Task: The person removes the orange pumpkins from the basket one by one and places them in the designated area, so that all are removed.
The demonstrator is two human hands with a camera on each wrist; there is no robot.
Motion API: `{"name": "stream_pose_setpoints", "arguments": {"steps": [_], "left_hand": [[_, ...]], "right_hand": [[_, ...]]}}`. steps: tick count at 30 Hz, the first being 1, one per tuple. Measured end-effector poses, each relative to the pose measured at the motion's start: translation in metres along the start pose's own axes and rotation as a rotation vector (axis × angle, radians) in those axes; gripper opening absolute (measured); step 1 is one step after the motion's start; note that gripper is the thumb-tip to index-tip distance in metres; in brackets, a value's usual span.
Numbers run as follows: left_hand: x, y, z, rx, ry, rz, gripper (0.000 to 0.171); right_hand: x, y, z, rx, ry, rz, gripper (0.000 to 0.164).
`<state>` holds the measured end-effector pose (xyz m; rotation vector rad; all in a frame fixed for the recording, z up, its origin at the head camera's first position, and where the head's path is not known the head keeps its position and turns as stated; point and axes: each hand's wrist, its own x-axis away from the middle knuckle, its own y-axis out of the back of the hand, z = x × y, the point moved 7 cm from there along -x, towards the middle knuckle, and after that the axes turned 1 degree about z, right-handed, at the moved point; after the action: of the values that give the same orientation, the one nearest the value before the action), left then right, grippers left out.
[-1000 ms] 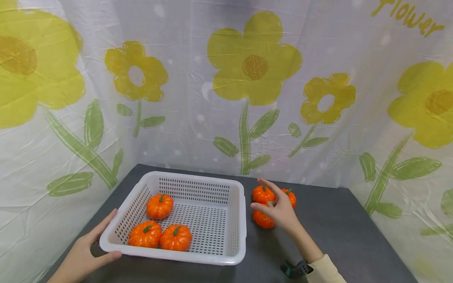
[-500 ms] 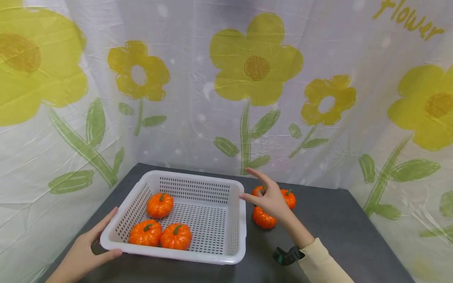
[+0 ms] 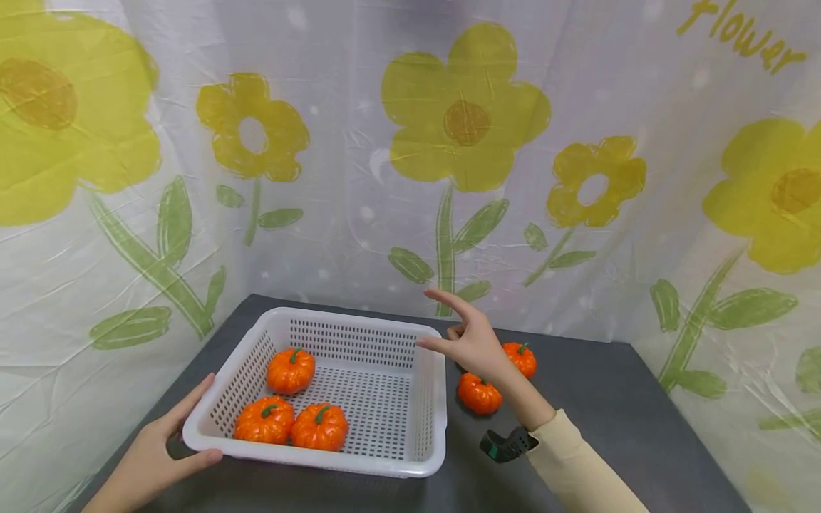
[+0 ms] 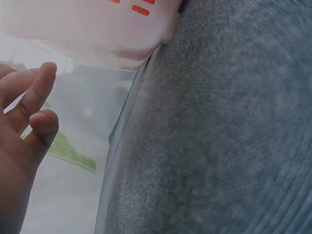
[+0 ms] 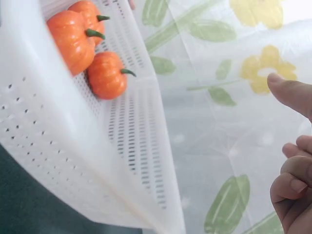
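Observation:
A white perforated plastic basket (image 3: 372,464) stands on the table, with three orange toy pumpkins (image 3: 318,427) with green stems lying toward its left side. My left hand (image 3: 144,456) holds the front left corner, index finger at the left side and thumb along the front rim. Above the right end of the basket is my right hand (image 3: 474,342), its thumb and index finger spread apart, the other fingers curled, nothing between them. Right of the basket two more pumpkins lie on the table, a front pumpkin (image 3: 479,394) and a rear pumpkin (image 3: 519,360), close to my right forearm.
The dark grey table (image 3: 616,420) extends right of the basket to its edge. A white flower-printed curtain (image 3: 346,235) hangs behind and at both sides. A black band (image 3: 509,445) is at my right wrist, beside a cream sleeve (image 3: 580,463).
My right hand has moved left and up from over the loose pumpkins toward the basket's right rim. It now covers the back left loose pumpkin. My left hand stays at the corner.

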<state>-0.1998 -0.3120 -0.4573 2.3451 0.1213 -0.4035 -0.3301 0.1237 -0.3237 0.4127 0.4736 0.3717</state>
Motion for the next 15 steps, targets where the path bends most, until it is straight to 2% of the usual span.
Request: {"name": "stream_pose_setpoints", "arguments": {"steps": [9, 15], "left_hand": [[-0.002, -0.001, 0.004, -0.022, 0.026, 0.009, 0.106], [0.000, -0.001, 0.003, -0.013, 0.017, 0.008, 0.106]], "right_hand": [[-0.023, -0.014, 0.020, 0.036, 0.033, 0.028, 0.076], [-0.034, -0.026, 0.027, 0.032, 0.044, 0.058, 0.077]]}}
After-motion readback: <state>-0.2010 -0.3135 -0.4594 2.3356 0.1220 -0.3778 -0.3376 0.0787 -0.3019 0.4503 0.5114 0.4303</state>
